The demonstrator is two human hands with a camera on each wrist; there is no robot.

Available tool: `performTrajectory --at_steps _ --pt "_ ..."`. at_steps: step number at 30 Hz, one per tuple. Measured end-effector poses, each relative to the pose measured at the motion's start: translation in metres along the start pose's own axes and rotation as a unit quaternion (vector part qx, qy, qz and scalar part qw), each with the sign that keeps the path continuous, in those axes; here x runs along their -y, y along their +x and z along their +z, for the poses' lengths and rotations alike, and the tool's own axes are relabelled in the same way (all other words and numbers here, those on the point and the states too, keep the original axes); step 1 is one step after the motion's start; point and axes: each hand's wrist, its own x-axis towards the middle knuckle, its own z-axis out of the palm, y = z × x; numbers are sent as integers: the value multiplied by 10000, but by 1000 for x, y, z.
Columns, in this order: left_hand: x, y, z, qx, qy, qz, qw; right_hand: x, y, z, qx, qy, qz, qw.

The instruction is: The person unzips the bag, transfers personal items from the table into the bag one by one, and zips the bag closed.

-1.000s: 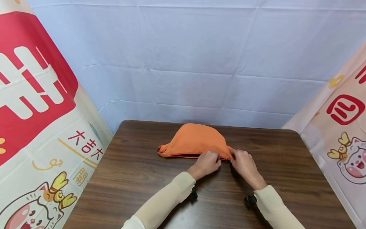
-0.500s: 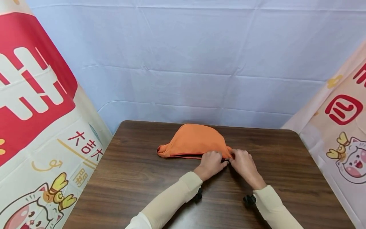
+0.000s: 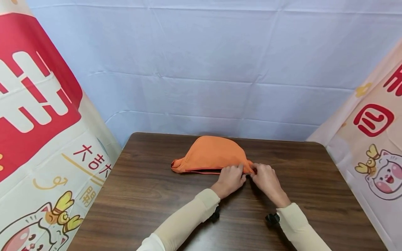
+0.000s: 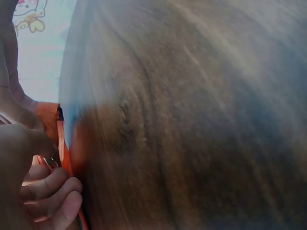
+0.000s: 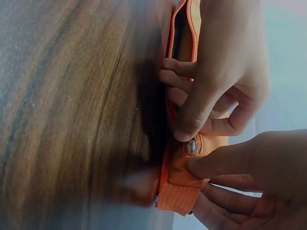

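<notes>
An orange waist bag (image 3: pixel 216 151) lies at the far middle of the table, its long zipped opening along the near edge gaping dark. My left hand (image 3: pixel 230 179) grips that edge near the bag's right end, fingers curled at the opening. In the right wrist view the left thumb (image 5: pixel 188 128) sits right by the metal zipper slider (image 5: pixel 193 146). My right hand (image 3: pixel 267 179) pinches the right end of the bag, thumb on top and fingers beneath, next to a ribbed strap end (image 5: pixel 178 197). In the left wrist view the fingers partly cover the slider.
The brown wooden table (image 3: pixel 150 209) has its far edge just behind the bag. A pale cloth backdrop (image 3: pixel 201 69) hangs beyond it, with printed cloths (image 3: pixel 41 146) at the left and right. Black wrist cameras (image 3: pixel 272 219) sit under both wrists.
My left hand moved right along the zipper, its thumb reaching to the slider, then the thumb drew back slightly. The right hand keeps its hold on the bag's end. The head view shifted slightly.
</notes>
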Motion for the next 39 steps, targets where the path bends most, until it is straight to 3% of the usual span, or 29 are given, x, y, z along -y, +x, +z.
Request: performTrajectory --at_steps 6,12,29,39 --pt "3 -1 -2 -118 22 191 9997 1 0 0 -34 -22 -17 10000" --pt "3 -1 -4 42 -168 336 9993 0 0 0 -43 -17 -2 10000" --pt "-1 3 -7 690 -828 8 9942 -1 -2 -1 -116 62 -70 9999" --pt "5 3 -6 650 -1218 -138 9903 -3 -3 -1 -62 127 -9 9999"
